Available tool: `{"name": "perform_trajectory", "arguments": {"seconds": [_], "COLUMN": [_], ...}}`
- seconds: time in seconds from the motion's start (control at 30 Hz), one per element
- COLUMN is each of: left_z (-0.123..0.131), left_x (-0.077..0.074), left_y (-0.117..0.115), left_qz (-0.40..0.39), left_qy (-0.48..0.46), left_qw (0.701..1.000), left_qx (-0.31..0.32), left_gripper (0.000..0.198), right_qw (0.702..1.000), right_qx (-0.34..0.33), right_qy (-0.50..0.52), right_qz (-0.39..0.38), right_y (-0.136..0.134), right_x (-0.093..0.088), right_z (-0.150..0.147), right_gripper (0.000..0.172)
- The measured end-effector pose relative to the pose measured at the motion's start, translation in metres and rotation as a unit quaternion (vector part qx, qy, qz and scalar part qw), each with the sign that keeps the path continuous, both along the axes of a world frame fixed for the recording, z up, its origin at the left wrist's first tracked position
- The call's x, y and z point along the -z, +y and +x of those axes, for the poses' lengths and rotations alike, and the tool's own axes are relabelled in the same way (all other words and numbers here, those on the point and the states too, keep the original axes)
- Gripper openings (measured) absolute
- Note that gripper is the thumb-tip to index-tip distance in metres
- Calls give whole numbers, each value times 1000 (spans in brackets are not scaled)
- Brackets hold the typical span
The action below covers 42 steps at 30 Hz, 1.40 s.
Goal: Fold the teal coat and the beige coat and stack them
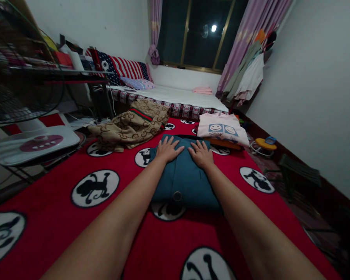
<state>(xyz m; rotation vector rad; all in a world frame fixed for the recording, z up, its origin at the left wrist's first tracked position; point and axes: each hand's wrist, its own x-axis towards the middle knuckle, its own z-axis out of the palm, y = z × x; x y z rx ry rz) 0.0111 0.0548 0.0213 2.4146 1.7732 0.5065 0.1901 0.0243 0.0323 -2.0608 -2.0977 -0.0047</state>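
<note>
A teal garment with a round button, folded into a rectangle (182,179), lies in front of me on a red blanket (125,229) patterned with black-and-white figures. My left hand (167,148) rests flat on its far left part, fingers spread. On the far right part lies my right hand (202,153), also flat with fingers apart. Beyond it to the right is a folded pink shirt (221,126) with smiley prints, on top of an orange-brown folded cloth (221,144). A tan patterned garment (134,122) with a green-and-red stripe lies loosely heaped at the far left.
A fan (23,89) and a white stool (39,142) stand at the left, beside a cluttered desk (76,74). A second bed (175,95) runs under the window. Clothes (249,77) hang at the right wall, with a yellow-topped stool (265,144) below.
</note>
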Motion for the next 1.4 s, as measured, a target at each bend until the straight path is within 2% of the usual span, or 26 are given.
{"name": "perform_trajectory", "arguments": {"seconds": [0.17, 0.27, 0.4, 0.53, 0.6, 0.7, 0.83, 0.93, 1.2, 1.4], "left_z": [0, 0, -2, -8, -8, -3, 11, 15, 14, 14], "left_x": [-2, -3, -4, -17, -27, -34, -24, -14, -9, -9], "left_y": [-1, -2, -1, -5, -14, -44, -92, -109, -107, -105], "left_qz": [-7, -9, -14, -46, -63, -66, -52, -37, -5, -23], "left_qy": [12, 15, -5, -24, -21, -18, -2, 14, 13, 18], "left_qw": [1000, 1000, 1000, 998, 997, 996, 993, 995, 996, 996], "left_qx": [-7, -10, -4, 26, 39, 56, 106, 96, 83, 84], "left_gripper": [70, 70, 67, 56, 52, 52, 53, 53, 53, 55], "right_qw": [996, 994, 999, 1000, 1000, 1000, 1000, 999, 995, 992], "right_qx": [4, 1, -5, 7, 10, 4, -1, 1, -15, -32], "right_qy": [-52, -66, -28, -20, -21, -16, 0, 22, 85, 106], "right_qz": [-77, -84, -16, 2, 6, 14, 21, 38, 55, 56], "right_y": [-13, -28, -43, -43, -41, -40, -41, -42, -44, -48], "right_x": [-26, -32, -14, 4, 5, 3, 1, 2, 2, 3], "right_z": [-14, -29, -41, -41, -40, -40, -38, -35, -28, -27], "right_gripper": [55, 48, 53, 56, 55, 54, 52, 49, 45, 45]}}
